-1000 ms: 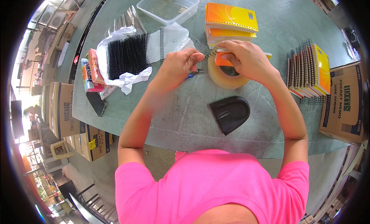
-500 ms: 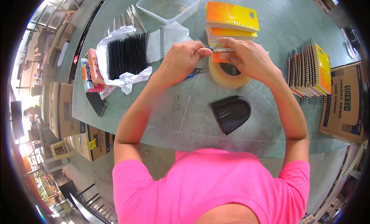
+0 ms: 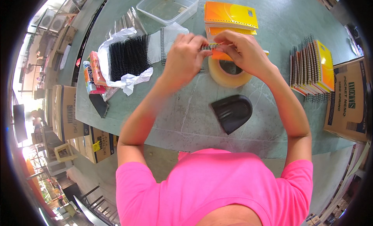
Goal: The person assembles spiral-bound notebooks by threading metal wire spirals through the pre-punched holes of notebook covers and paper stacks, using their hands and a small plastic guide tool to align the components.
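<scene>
Over the table's middle, my right hand [image 3: 244, 51] grips a small notepad with an orange cover [image 3: 220, 55], its fingers closed around the pad and partly hiding it. A dark spiral binding coil [image 3: 210, 47] runs along the pad's top edge. My left hand [image 3: 185, 56] is closed in a pinch at the coil's left end. Just below the hands lies a wide roll of clear tape [image 3: 229, 81]. Behind them stands a stack of yellow-orange notepads [image 3: 232, 15] with punched edges. To the left, many black coils [image 3: 129, 56] rest on crumpled white paper.
Spiral-bound notebooks [image 3: 325, 64] stand in a row at right, beside a cardboard box [image 3: 345, 103]. A black rounded object [image 3: 233, 114] lies nearer me. At the back is a clear plastic tub [image 3: 167, 21]; a dark flat object [image 3: 99, 105] sits by the left edge.
The notepad has tilted, so more of its orange cover and the coil along its edge show. My left hand has shifted slightly and now covers most of the pliers.
</scene>
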Demonstrator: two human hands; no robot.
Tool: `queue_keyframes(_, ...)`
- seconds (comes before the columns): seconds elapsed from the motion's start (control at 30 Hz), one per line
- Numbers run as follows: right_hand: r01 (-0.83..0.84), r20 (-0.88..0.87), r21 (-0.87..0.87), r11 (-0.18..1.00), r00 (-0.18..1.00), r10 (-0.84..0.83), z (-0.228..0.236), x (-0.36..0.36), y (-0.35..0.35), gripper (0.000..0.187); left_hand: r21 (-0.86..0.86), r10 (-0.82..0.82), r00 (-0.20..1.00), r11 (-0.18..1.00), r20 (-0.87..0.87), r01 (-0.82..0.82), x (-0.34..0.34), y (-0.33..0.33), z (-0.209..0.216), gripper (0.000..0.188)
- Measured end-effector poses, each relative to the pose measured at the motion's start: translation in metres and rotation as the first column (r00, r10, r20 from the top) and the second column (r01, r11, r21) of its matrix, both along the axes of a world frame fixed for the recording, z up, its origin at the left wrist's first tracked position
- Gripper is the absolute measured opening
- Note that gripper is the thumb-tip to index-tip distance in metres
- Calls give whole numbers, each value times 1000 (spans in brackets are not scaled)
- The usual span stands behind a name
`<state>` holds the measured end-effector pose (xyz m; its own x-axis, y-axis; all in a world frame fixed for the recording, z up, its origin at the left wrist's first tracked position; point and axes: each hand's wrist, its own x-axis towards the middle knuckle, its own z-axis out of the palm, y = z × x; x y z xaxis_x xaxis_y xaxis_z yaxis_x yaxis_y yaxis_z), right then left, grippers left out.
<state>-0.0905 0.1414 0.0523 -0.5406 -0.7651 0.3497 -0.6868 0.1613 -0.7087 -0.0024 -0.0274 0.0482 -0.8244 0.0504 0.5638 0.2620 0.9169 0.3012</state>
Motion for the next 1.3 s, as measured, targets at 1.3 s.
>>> queue_keyframes(1.3, 187, 622, -268, 945, 783, 21, -48, -10, 60, 20, 39, -88, 995, 995, -50, 90, 0, 29, 19, 28)
